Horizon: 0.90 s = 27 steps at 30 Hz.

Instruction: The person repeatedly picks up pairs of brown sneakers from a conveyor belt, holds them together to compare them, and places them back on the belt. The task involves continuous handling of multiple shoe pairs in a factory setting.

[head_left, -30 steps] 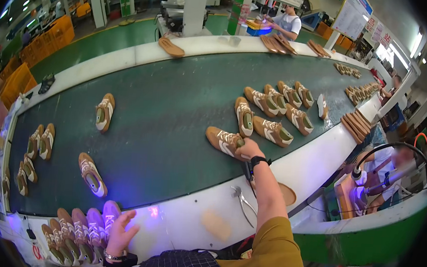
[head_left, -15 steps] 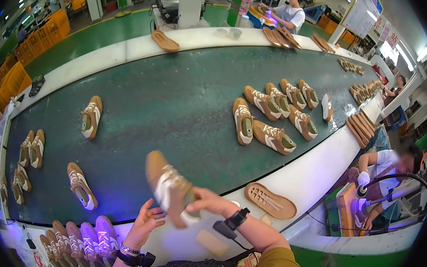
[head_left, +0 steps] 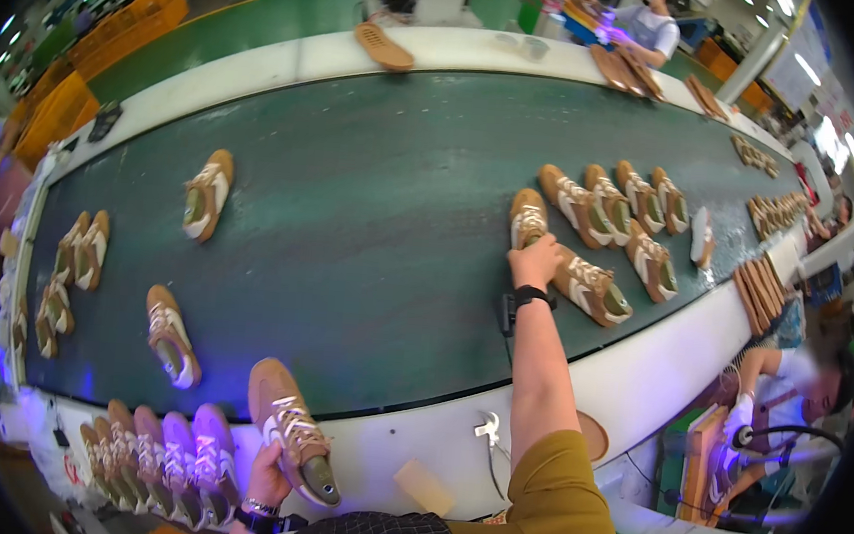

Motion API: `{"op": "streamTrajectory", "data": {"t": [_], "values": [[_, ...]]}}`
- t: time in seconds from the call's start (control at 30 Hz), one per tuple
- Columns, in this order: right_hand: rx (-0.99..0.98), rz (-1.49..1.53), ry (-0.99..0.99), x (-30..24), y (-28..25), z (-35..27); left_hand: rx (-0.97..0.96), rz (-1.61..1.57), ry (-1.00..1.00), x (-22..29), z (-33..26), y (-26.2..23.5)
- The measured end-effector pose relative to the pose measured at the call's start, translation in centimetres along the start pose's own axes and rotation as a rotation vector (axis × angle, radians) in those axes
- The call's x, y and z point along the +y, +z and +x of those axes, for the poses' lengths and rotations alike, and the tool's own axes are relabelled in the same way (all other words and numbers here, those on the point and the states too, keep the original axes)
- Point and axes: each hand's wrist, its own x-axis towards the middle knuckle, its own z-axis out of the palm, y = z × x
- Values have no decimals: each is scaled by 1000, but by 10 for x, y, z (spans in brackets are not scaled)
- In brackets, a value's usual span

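Note:
My left hand (head_left: 268,477) grips a brown sneaker (head_left: 287,417) with white laces near the table's front edge, its toe pointing away from me. The fingers lie along the shoe's left side. My right arm stretches far forward over the green belt, and the right hand (head_left: 536,262) is closed round the heel end of another brown sneaker (head_left: 529,213). That heel is mostly hidden by the hand. Just right of it lies a sneaker (head_left: 591,288), with several more brown sneakers (head_left: 608,203) behind.
Several sneakers (head_left: 176,458) stand in a row at front left, some under purple light. Pincers (head_left: 487,428) and a tan pad (head_left: 424,488) lie on the white ledge (head_left: 413,447). A brown sole (head_left: 591,436) is partly behind my arm. At right, a person (head_left: 788,396) works at a machine.
The sneaker is now in my left hand alone, lower and nearer me. My right hand has left it and reached forward right onto a belt sneaker. The whole view has shifted.

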Motion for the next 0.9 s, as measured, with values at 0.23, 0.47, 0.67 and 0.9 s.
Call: {"op": "streamTrajectory", "data": {"t": [0.23, 0.47, 0.67, 0.9], "values": [[-222, 297, -165, 31, -16, -34, -171, -73, -16, 1, -14, 20], [-1039, 1375, 151, 69, -32, -166, -429, -289, -126, 19, -51, 14], [-1292, 1945, 140, 50, -121, -300, -365, -163, -204, 17, -77, -18], [-1791, 2027, -88, 23, -165, -372, -568, -203, -324, 30, -104, -20]]}}
